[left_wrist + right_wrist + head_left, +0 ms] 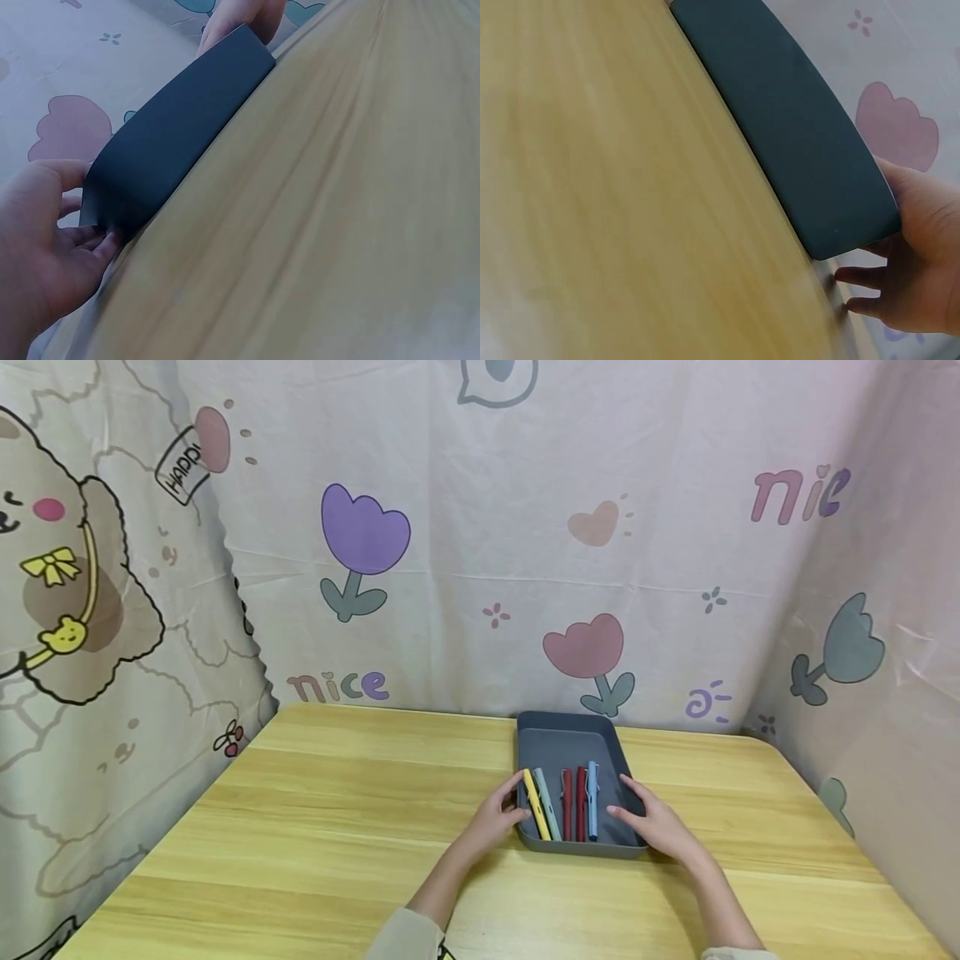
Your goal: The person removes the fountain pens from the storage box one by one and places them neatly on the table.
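Two hands grip a grey tray of pens by its side walls

The dark grey tray (566, 742) sits between the two hands, near end toward the person. The left hand (497, 817) holds its left wall near the front corner, thumb over the rim and fingers curled outside, clamped on the wall. The right hand (662, 828) grips the opposite wall the same way, thumb reaching over the rim; in the right wrist view its outer fingers are spread apart.

Five capped pens lie in the near half of the tray, between the thumbs. The yellow pen (536, 806) slants just beside the left thumb; whether they touch, I cannot tell. A pale green pen (548, 806) runs alongside it, then a dark red pen (567, 806), a second red pen (581, 806) and a light blue pen (592, 803), which is nearest the right thumb but apart from it.

The tray rests on a wood-grain table (360, 785) whose far edge meets a pale printed cloth (480, 510). That cloth carries a purple tulip (365, 535), a pink tulip (585, 647) and the word "nice" (373, 685); a light sleeve (408, 935) shows on the left arm
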The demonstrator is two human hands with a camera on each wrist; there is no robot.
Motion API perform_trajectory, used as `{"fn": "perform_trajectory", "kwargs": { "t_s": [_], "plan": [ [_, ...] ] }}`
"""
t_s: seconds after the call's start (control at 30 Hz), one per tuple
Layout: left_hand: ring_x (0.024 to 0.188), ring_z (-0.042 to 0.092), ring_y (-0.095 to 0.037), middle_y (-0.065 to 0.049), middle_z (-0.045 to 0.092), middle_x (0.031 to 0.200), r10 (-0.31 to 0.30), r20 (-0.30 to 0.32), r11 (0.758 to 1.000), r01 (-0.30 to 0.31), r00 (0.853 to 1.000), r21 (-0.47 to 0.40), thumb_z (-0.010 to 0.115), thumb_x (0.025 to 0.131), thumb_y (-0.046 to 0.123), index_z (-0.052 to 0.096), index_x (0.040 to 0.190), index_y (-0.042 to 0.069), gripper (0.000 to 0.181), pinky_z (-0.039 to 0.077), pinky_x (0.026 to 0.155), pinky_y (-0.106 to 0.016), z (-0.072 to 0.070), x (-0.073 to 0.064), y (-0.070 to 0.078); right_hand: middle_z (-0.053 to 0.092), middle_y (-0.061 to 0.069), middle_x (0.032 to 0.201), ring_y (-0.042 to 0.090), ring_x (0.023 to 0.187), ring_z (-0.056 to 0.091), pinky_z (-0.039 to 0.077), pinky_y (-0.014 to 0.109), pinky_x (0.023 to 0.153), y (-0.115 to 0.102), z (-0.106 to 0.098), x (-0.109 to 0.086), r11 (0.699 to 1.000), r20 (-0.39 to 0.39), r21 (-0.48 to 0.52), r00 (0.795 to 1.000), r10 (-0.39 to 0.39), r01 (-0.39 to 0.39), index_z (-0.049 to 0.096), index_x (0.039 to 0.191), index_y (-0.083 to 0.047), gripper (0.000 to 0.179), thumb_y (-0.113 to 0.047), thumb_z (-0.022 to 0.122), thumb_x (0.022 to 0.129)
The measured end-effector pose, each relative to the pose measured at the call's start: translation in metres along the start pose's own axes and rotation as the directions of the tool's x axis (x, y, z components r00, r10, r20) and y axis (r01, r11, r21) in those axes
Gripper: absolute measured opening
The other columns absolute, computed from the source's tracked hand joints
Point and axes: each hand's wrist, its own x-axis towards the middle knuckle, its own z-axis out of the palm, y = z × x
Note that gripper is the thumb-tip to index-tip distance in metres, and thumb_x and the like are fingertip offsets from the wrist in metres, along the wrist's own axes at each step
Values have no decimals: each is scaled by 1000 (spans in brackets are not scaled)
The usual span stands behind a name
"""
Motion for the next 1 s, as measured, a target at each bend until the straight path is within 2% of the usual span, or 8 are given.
{"fn": "perform_trajectory", "kwargs": {
  "t_s": [0.4, 0.5, 0.63, 0.7, 0.8, 0.87, 0.93, 1.0],
  "plan": [
    [129, 27, -39, -24, 22, 145, -25, 1, 1000, 25, 1000, -15, 60, 83, 4, 32, 144, 9, 67, 28, 101, -45, -15, -5, -2, 22, 32, 141, 49, 127, 21, 21, 60, 99, -10, 10, 2, 1000, 8, 20, 1000, -1, 1, 26, 143, -1, 76, -42, 58, 88],
    [91, 58, -26, -27, 21, 144, -34, 12, 999, 35, 999, -32, 59, 84, 3, 31, 144, 9, 66, 49, 77, -33, -19, -7, -2, 22, 31, 142, 48, 127, 22, 21, 59, 99, -13, 12, 1, 1000, -2, 12, 1000, -7, 7, 27, 143, -1, 75, -41, 58, 88],
    [41, 32, -5, -29, 18, 144, -60, 26, 996, 62, 998, -70, 57, 86, 1, 30, 145, 11, 66, 34, 43, -16, -24, -10, -1, 23, 30, 142, 48, 127, 23, 21, 59, 99, -20, 15, 0, 1000, -11, 8, 1000, -12, 12, 28, 143, -1, 75, -41, 59, 88],
    [47, 41, -7, -28, 18, 145, -55, 23, 996, 56, 998, -64, 57, 86, 1, 30, 145, 11, 66, 44, 52, -21, -27, -11, -1, 24, 30, 142, 48, 127, 23, 22, 58, 99, -23, 17, -1, 1000, -10, 9, 1000, -9, 9, 28, 143, 0, 75, -42, 59, 88],
    [92, 58, -29, -27, 18, 145, -34, 19, 999, 35, 999, -40, 57, 85, 0, 30, 144, 6, 65, 46, 85, -39, -31, -15, 8, 24, 29, 142, 47, 127, 23, 22, 58, 100, -27, 19, -1, 1000, -10, 13, 1000, -6, 6, 29, 142, 0, 74, -40, 60, 88],
    [122, 35, -41, -28, 18, 145, -23, 23, 999, 24, 999, -42, 56, 85, -2, 30, 143, 2, 64, 30, 99, -50, -33, -19, 16, 25, 30, 142, 47, 127, 23, 22, 57, 100, -28, 20, -1, 1000, -12, 13, 1000, -8, 8, 29, 142, 1, 74, -39, 60, 88],
    [130, 18, -44, -29, 19, 144, -19, 28, 998, 20, 999, -52, 55, 85, -3, 30, 142, -1, 62, 24, 101, -51, -35, -23, 24, 25, 30, 142, 47, 127, 24, 22, 57, 100, -30, 22, -1, 1000, -14, 12, 1000, -12, 12, 29, 142, 1, 74, -39, 60, 88],
    [130, 19, -44, -29, 20, 144, -21, 29, 998, 22, 999, -59, 55, 85, -3, 29, 142, -1, 62, 24, 101, -51, -38, -25, 25, 25, 30, 142, 47, 127, 24, 22, 57, 100, -31, 24, 0, 1000, -15, 15, 1000, -16, 16, 29, 142, 2, 74, -39, 60, 88]
  ]
}}
